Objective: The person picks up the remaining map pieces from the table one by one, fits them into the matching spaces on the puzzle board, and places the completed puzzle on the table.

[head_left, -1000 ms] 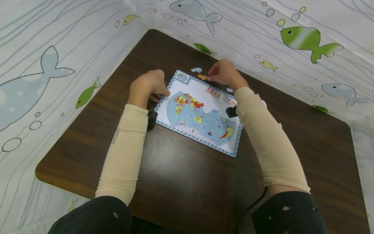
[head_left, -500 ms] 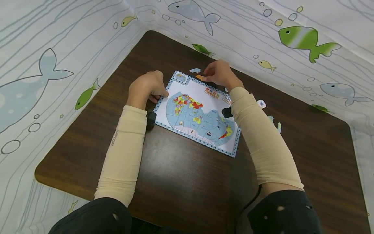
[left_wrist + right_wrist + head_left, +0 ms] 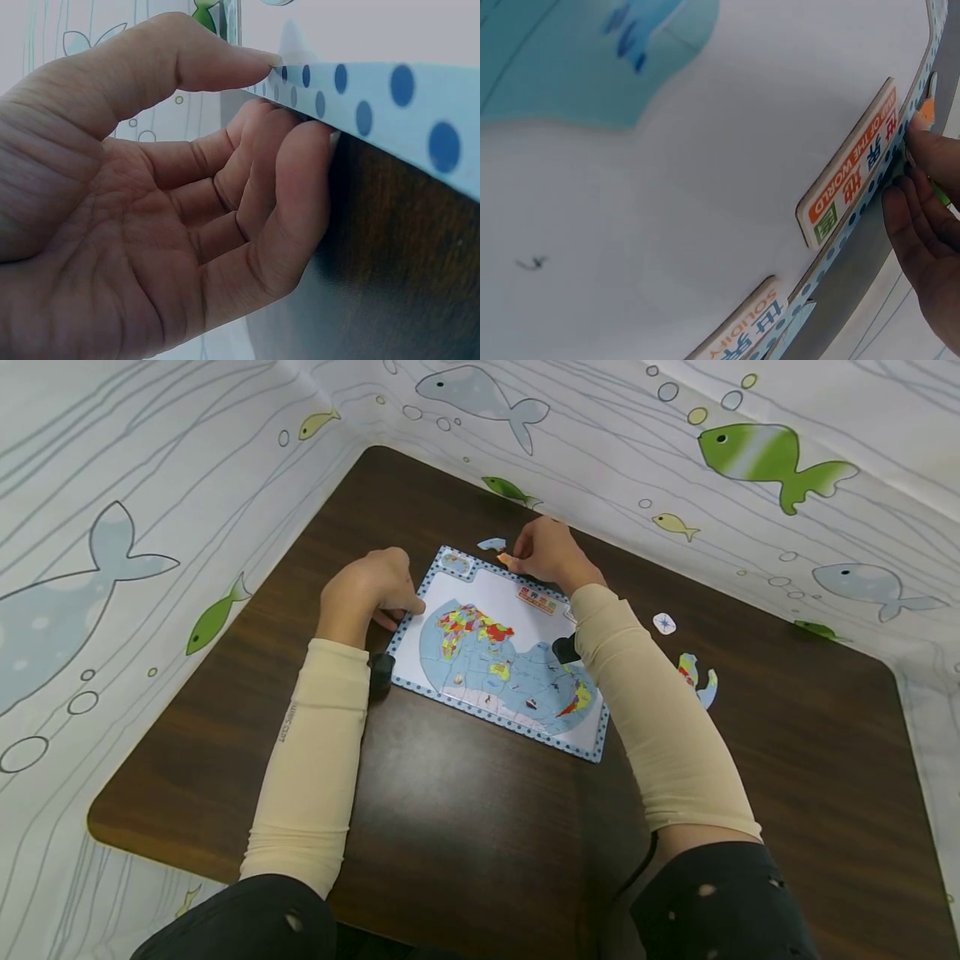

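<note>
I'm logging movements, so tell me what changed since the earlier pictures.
The right hand has shifted left along the white rectangular map board with a blue-dotted border, covering more of the orange puzzle piece; a grip is unclear. Its beige fabric sleeve moved along, exposing more of the white compass-printed piece and multicoloured map pieces. The left hand still pinches the board's edge; the pale blue piece stays put.

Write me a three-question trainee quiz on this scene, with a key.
1. What colour is the loose piece at the fingertips of the right hand: a) green, b) orange, c) purple?
2. True or false: the white piece with a blue star lies on the table, off the puzzle board.
3. Complete the lettering on the title strip in the right wrist view: MAP OF THE ____.
Key: 1. b; 2. true; 3. WORLD.
</note>
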Tool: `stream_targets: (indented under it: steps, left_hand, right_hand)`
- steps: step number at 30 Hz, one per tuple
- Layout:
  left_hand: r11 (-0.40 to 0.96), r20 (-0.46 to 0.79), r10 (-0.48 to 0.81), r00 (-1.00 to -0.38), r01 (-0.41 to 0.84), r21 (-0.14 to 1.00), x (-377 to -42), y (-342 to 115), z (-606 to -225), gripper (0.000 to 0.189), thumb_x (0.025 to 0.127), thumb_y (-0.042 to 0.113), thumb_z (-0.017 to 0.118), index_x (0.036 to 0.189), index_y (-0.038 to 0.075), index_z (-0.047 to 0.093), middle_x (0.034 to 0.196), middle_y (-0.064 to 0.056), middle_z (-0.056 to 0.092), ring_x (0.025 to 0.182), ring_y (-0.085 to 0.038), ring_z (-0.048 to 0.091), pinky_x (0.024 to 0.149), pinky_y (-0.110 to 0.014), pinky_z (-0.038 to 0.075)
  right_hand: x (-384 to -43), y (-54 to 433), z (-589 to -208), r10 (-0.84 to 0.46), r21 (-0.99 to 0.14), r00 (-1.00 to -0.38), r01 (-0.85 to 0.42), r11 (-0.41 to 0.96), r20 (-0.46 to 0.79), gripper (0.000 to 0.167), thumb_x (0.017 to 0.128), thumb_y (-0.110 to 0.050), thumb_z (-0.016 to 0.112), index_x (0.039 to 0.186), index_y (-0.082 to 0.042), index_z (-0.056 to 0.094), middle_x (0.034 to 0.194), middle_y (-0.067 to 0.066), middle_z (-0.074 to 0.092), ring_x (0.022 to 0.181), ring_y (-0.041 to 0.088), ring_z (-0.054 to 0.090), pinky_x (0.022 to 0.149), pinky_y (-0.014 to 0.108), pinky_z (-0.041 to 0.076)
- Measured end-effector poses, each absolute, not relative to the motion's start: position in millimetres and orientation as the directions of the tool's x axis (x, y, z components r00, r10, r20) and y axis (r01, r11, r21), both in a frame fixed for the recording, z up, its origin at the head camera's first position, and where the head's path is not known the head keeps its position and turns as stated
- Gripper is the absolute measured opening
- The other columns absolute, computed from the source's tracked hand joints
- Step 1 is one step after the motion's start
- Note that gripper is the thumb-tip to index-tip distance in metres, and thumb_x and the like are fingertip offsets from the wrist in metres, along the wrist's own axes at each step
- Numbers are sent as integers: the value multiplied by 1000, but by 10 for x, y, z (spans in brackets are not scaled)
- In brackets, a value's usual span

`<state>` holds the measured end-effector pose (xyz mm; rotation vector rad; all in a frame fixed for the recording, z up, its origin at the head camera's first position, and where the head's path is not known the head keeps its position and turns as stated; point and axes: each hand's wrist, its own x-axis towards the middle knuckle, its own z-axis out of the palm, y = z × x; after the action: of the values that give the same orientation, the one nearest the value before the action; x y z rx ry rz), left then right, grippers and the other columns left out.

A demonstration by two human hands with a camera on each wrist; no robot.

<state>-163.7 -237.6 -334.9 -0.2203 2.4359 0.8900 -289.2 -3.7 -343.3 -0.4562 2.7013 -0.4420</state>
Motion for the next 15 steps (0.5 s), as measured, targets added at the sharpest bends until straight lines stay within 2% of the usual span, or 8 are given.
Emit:
stream_targets:
  steps: [4,9,15]
  left_hand:
    - [774,-535,32,-844,-318,547,-1643,-2366,-3337,19,101,13,68,112,-2,62,99,-16,60,72,-21,70,70,-31,67]
    - [774,-530,36,-847,-312,551,-1645,-2370,-3337,18,101,13,68,109,-3,64,96,-15,60,68,-20,71,68,-31,67]
    - [770,-522,50,-851,-300,563,-1650,-2372,-3344,19,101,14,68,109,-4,65,93,-14,60,67,-19,71,68,-30,67]
  right_hand:
    - [-2882,21,-3419,-356,-398,-891,-229,888,-282,22,104,-17,73,119,-1,71,122,16,67,107,26,57,99,34,57]
    - [-2872,116,-3387,-357,-458,-894,-206,865,-271,18,104,-16,72,115,-2,71,120,15,71,101,26,64,96,33,60]
    - [-2820,153,-3285,-392,-530,-866,-184,828,-312,17,104,-15,71,115,-2,69,120,15,73,99,26,73,100,35,65]
